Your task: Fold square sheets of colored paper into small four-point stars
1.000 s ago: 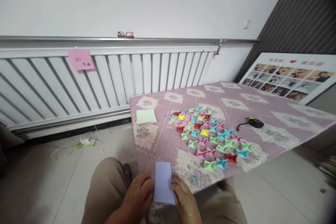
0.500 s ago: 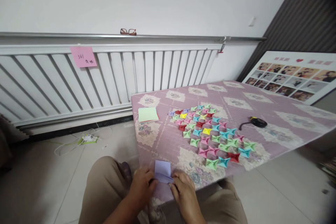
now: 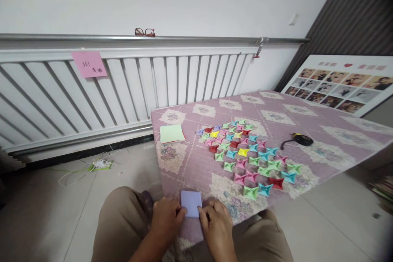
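A sheet of purple folding paper (image 3: 191, 203) lies near the front corner of the table, roughly square and flat. At its lower left corner is my left hand (image 3: 168, 217), fingers curled and the thumb pressed on the paper's edge. My right hand (image 3: 217, 222) grips the lower right corner, thumb on the edge and the other fingers bent under. Beyond my hands stand several rows of small folded paper pieces (image 3: 242, 152) in green, pink, blue, red and yellow. A stack of paper squares (image 3: 171, 134), light green on top, sits at the left edge.
A floral cloth covers the table (image 3: 190, 163). Toward its right side lies a black object with a strap (image 3: 303, 140). Behind are a white radiator (image 3: 172, 75), glasses (image 3: 145, 32) on a pipe and a photo board (image 3: 340, 84). A power strip (image 3: 101, 165) is on the floor.
The lower part of the purple paper, raised at a slant before, now lies flat, making one even square. My hands stay at its two lower corners. The view has shifted slightly.
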Action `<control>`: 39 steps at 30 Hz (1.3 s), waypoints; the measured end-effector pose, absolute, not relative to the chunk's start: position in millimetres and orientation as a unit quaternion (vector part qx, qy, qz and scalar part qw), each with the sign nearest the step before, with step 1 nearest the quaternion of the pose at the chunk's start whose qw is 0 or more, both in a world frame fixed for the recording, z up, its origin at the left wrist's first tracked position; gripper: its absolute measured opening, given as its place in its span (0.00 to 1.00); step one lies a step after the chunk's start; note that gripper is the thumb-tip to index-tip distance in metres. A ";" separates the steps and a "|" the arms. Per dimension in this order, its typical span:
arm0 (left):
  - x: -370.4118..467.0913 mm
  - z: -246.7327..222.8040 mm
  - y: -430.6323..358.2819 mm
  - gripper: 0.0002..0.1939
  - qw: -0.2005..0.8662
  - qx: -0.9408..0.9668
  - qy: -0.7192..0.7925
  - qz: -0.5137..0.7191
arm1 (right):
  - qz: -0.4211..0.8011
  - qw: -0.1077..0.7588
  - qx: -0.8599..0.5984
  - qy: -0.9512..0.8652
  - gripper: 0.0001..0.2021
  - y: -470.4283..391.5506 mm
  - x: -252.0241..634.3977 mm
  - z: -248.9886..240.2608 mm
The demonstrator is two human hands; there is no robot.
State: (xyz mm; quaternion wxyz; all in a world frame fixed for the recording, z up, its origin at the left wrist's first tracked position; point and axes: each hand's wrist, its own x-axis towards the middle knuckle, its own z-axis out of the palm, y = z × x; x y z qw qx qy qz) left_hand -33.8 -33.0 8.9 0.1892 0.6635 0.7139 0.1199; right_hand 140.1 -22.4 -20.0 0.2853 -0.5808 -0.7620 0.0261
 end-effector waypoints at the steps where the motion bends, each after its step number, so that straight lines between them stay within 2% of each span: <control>1: -33.3 9.9 -32.3 0.12 0.187 0.664 0.715 0.110 | 0.022 0.286 -0.582 -0.761 0.13 -21.5 139.8 -19.9; 7: -31.7 14.9 -26.0 0.13 0.182 0.673 0.715 0.054 | 0.013 0.287 -0.589 -0.756 0.12 -18.1 140.0 -19.5; 18: -29.7 27.7 -17.9 0.15 0.180 0.689 0.703 0.003 | -0.005 0.232 -0.615 -0.754 0.12 -13.1 135.6 -18.8; 39: -28.2 23.5 -17.3 0.14 0.156 0.706 0.690 -0.013 | -0.015 0.202 -0.642 -0.739 0.12 -14.1 130.9 -10.4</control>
